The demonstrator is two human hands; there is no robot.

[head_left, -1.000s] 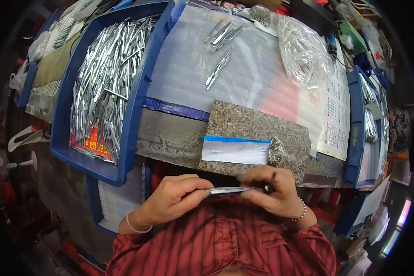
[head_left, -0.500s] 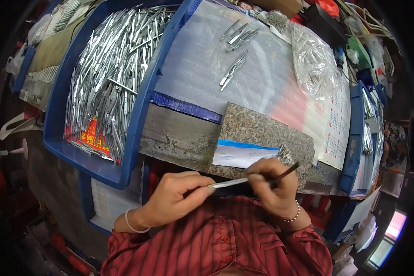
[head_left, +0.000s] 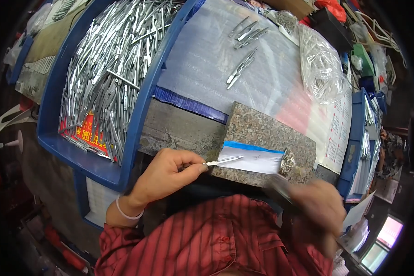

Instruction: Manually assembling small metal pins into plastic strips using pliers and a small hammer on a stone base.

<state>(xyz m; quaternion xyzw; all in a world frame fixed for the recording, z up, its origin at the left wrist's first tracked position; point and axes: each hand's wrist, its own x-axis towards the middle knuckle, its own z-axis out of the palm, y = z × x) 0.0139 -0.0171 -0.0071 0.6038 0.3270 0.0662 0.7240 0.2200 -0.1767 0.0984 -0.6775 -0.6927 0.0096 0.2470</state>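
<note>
My left hand [head_left: 172, 175] pinches one end of a slim silver tweezers-like metal piece [head_left: 225, 160]. Its free end points right, over a white paper with a blue edge [head_left: 255, 158] on a speckled stone block [head_left: 267, 129]. On the right, my right hand [head_left: 319, 204] is smeared by motion, closed around a blurred hand tool [head_left: 280, 186] whose kind I cannot make out. That tool lies just beyond the block's near edge, apart from the metal piece. Beside the paper sits a small clear bag of tiny parts [head_left: 288, 163].
A blue bin [head_left: 89, 168] heaped with silver metal pieces [head_left: 110, 73] stands at the left. Several similar pieces [head_left: 243, 66] lie on the plastic-covered worktop [head_left: 198, 64]. A clear plastic bag [head_left: 324, 69] and another blue tray [head_left: 354, 152] are at the right.
My right hand has moved right and down, away from the metal piece. My left hand has shifted slightly left and up, bringing the piece over the paper on the block.
</note>
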